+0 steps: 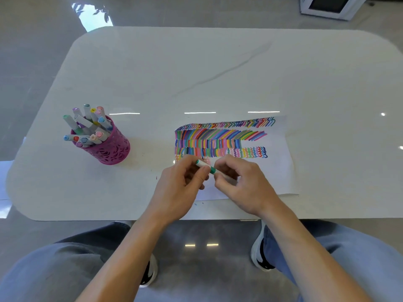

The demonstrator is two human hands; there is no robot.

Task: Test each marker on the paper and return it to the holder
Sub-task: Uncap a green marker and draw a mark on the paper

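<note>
A white marker with green ends (pixel 205 165) lies between both hands just above the paper (pixel 277 171). My left hand (pixel 181 186) pinches its left part with thumb and fingers. My right hand (pixel 239 184) grips its right part, which the fingers hide. The paper is covered at the top with rows of many-coloured strokes. A pink perforated holder (pixel 109 147) stands to the left on the table, filled with several grey markers with coloured caps.
The white marble-look table (pixel 218 73) stretches far behind the paper. Its near edge runs just below my wrists. A white appliance (pixel 329 7) stands on the floor at the top right. My knees and shoes show under the table.
</note>
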